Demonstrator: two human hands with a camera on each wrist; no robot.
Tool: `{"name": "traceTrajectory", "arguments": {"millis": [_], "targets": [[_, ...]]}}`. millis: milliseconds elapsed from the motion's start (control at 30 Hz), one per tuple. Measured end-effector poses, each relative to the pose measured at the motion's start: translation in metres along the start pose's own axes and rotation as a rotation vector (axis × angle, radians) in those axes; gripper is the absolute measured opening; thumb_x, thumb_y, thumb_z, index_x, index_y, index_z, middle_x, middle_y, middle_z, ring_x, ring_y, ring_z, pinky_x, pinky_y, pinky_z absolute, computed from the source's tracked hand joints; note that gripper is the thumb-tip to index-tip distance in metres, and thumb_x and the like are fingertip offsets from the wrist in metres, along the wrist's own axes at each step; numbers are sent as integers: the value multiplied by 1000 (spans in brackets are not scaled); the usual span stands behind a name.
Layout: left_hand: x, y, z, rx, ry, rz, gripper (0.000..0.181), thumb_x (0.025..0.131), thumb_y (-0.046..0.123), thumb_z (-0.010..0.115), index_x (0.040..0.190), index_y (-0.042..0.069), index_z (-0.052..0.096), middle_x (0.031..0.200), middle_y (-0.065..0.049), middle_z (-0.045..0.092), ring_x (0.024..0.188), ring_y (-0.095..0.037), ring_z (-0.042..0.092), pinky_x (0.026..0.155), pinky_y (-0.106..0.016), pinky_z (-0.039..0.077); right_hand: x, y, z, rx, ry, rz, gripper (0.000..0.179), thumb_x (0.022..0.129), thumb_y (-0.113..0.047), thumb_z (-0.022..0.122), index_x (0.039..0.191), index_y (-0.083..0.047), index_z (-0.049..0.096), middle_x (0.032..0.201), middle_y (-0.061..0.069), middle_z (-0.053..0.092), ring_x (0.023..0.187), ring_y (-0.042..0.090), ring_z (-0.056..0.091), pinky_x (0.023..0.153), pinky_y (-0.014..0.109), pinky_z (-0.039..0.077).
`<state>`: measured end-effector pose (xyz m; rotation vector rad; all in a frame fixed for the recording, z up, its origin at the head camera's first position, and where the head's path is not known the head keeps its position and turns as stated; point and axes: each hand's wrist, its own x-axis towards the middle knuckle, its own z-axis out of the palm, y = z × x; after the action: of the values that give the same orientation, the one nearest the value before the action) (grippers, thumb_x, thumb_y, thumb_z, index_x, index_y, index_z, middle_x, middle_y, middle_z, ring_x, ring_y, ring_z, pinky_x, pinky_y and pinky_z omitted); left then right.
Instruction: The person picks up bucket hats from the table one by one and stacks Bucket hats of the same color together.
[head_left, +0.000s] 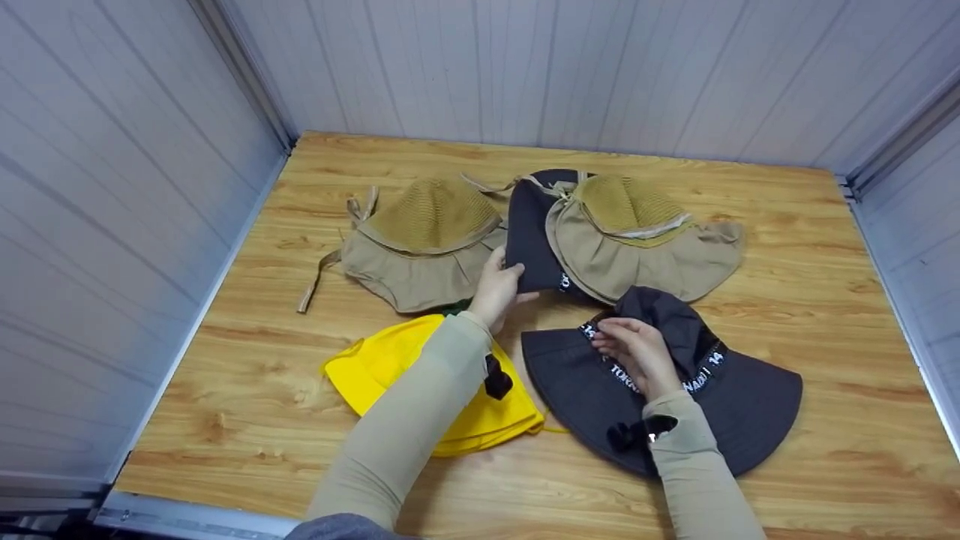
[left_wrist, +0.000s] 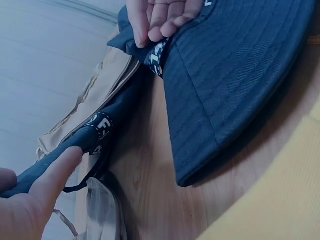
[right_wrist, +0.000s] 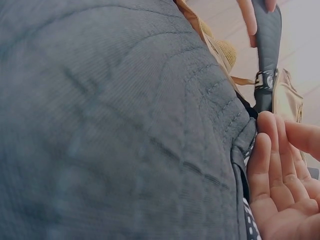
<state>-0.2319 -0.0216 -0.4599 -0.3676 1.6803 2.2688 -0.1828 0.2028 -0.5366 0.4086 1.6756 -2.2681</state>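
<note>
My left hand pinches the brim of the far dark grey bucket hat, thumb on one face and fingers on the other. That brim stands tilted up, and a tan sun hat with a straw-coloured crown overlaps the rest of it. Closer to me lies a second dark bucket hat with a white-lettered band and its brim spread wide. My right hand is at its band beside the crown. In the right wrist view the fingers are loosely bent along the hat's edge, with nothing gripped between them.
Another tan sun hat with ribbon ties lies at the back left. Yellow hats are stacked under my left forearm, with a thin yellow cord reaching toward the near dark hat. Pale panel walls border the wooden table at the back and sides.
</note>
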Motion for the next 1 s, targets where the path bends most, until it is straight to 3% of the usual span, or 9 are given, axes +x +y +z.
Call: {"name": "traceTrajectory", "arguments": {"millis": [500, 667, 1000], "targets": [[-13, 10, 7, -60, 35, 90, 49, 105, 3, 34, 153, 13, 33, 153, -15, 38, 133, -35, 48, 101, -57, 48, 0, -1, 0, 4, 11, 7, 14, 97, 2, 55, 93, -8, 65, 73, 2, 71, 66, 12, 69, 68, 23, 57], [-20, 8, 11, -79, 69, 115, 49, 105, 3, 34, 153, 12, 32, 154, -14, 37, 134, -34, 47, 94, -51, 54, 0, -1, 0, 2, 11, 9, 14, 98, 1, 55, 93, -8, 65, 74, 1, 72, 66, 12, 69, 68, 23, 57], [-30, 8, 17, -198, 121, 192, 49, 104, 2, 33, 153, 9, 28, 158, -12, 31, 141, -31, 38, 90, -50, 56, 0, 0, 0, 28, 10, 7, 20, 98, 2, 53, 89, -10, 67, 73, 2, 71, 65, 13, 69, 67, 23, 57]]}}
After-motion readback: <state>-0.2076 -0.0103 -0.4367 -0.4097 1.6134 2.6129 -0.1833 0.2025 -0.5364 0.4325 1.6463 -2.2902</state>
